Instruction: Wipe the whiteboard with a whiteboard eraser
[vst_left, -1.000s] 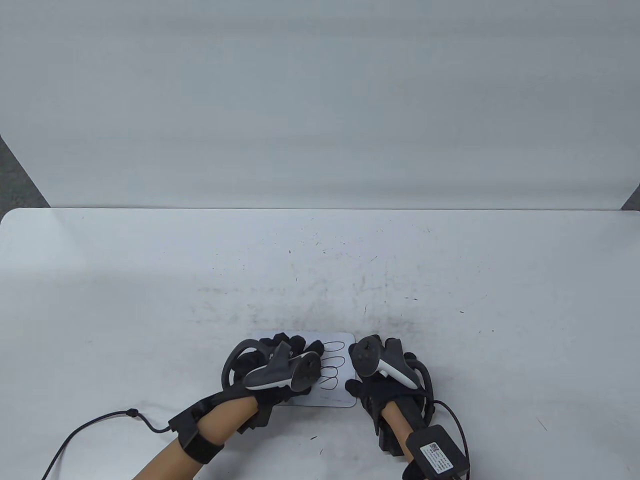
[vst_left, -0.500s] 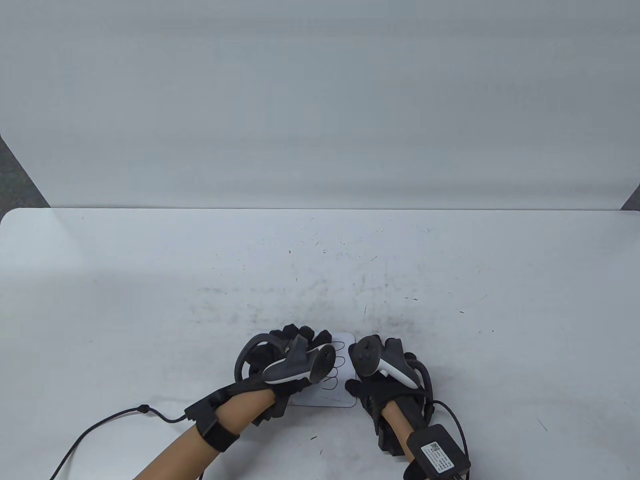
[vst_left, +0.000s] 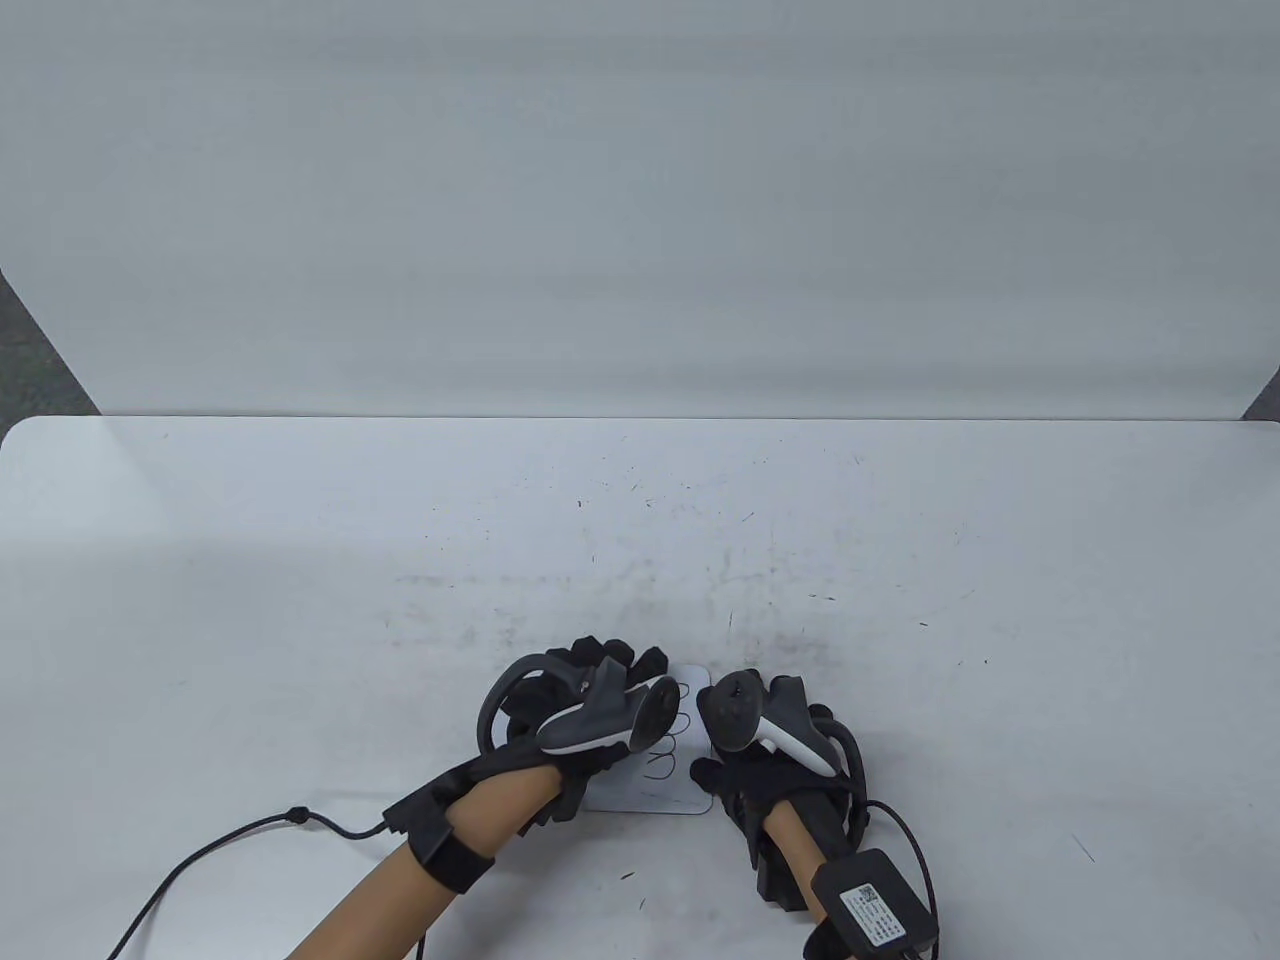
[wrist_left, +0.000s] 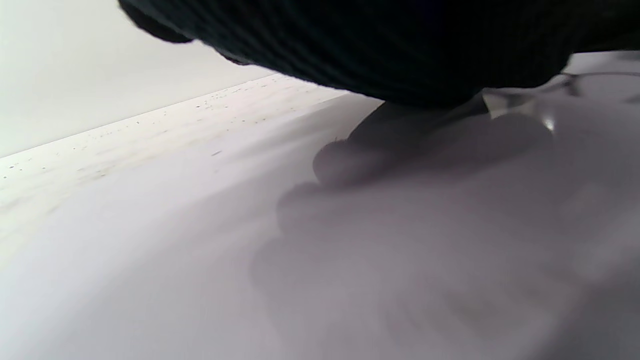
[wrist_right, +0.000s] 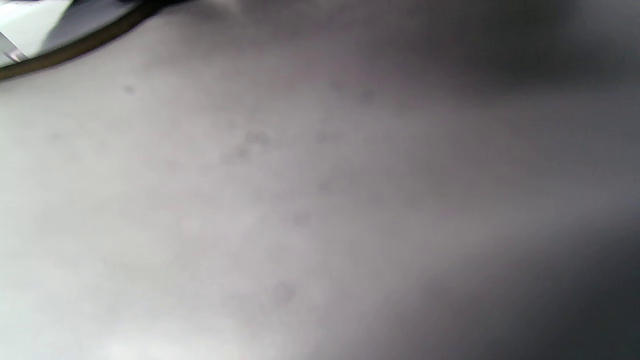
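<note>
**White tabletop, scuffed in the middle**

The tabletop (vst_left: 300, 560) is white with rounded far corners, marked by dark specks and smudges beyond the whiteboard (vst_left: 655, 795). The whiteboard lies flat on it at the near edge, dark loops drawn on its surface. A black cable (vst_left: 200, 850) trails across the tabletop left of the whiteboard.

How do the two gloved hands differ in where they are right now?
The left hand lies over the small white whiteboard, covering most of it; the right hand sits at the board's right edge, mostly over the white table. Both wear black gloves with grey-and-white trackers.
</note>
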